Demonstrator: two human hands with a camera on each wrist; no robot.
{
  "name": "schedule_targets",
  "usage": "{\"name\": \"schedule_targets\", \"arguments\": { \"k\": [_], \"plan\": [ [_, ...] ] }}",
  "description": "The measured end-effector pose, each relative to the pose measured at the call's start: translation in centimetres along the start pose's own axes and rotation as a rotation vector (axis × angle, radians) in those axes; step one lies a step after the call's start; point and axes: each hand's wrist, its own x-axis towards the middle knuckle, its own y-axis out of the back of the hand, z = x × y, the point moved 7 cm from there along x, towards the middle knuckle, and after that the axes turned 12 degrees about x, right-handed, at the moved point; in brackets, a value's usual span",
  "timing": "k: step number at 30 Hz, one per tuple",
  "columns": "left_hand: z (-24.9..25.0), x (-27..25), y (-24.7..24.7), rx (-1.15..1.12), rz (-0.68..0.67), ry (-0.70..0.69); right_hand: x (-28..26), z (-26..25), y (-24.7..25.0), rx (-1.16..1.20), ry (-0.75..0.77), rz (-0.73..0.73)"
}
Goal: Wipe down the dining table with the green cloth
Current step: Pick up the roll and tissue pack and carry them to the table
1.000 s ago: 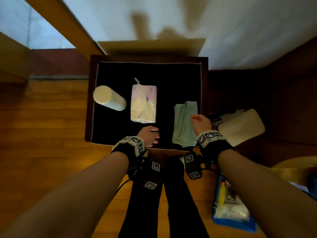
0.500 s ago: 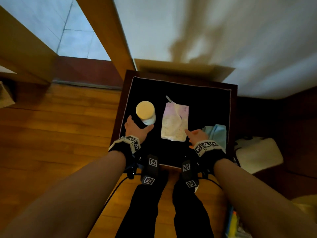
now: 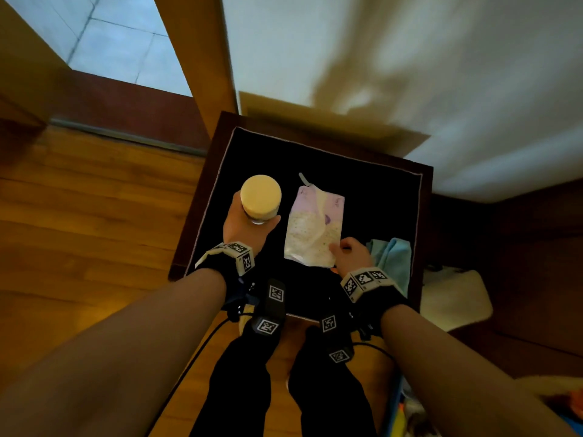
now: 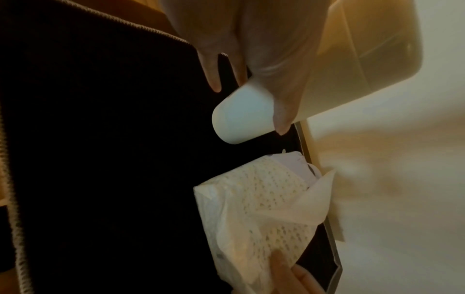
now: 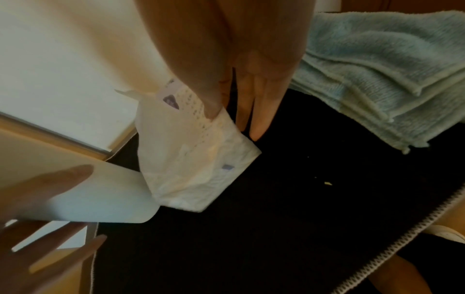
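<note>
The folded green cloth [image 3: 392,260] [image 5: 377,69] lies at the near right of the small table, on its black mat [image 3: 372,197]; no hand touches it. My left hand [image 3: 246,228] grips a white cup with a cream lid [image 3: 260,197] [image 4: 241,115] and holds it above the mat's left side. My right hand [image 3: 347,253] pinches the near right corner of a soft tissue pack [image 3: 312,228] [image 5: 196,159], thumb on top. The pack lies mid-mat, between cup and cloth.
The table stands against a white wall with a wooden post [image 3: 202,74] at the back left. A pale bag [image 3: 454,298] lies on the floor to the right and a blue box [image 3: 397,414] sits at the lower right. Small crumbs [image 5: 327,183] dot the mat.
My left hand went from the mat's near edge to the cup and took hold of it. My right hand left the green cloth and took the tissue pack's corner.
</note>
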Motion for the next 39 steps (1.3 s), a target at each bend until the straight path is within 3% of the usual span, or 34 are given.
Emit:
{"name": "schedule_targets", "arguments": {
  "k": [4, 9, 17, 26, 32, 39],
  "plan": [
    [0.2, -1.9, 1.8, -0.045, 0.052, 0.042, -1.6, -2.3, 0.2, -0.031, 0.126, -0.025],
    [1.0, -7.1, 7.6, -0.114, 0.137, 0.092, -6.6, -6.9, 0.2, -0.04, 0.236, -0.134],
    [-1.8, -19.7, 20.5, -0.343, 0.481, 0.261, -19.5, -14.9, -5.2, -0.249, 0.41, -0.454],
    [-12.8, -34.0, 38.6, -0.459, 0.966, 0.468, -39.5, -22.5, -23.3, -0.545, 0.528, -1.026],
    [-23.2, -43.4, 49.3, -0.503, 1.19, 0.67, -53.5, -23.7, -37.0, -0.676, 0.585, -1.235],
    [-34.3, -50.8, 62.0, -0.504, 1.331, 0.802, -67.6, -25.6, -53.4, -0.869, 0.821, -1.36]
  ]
}}
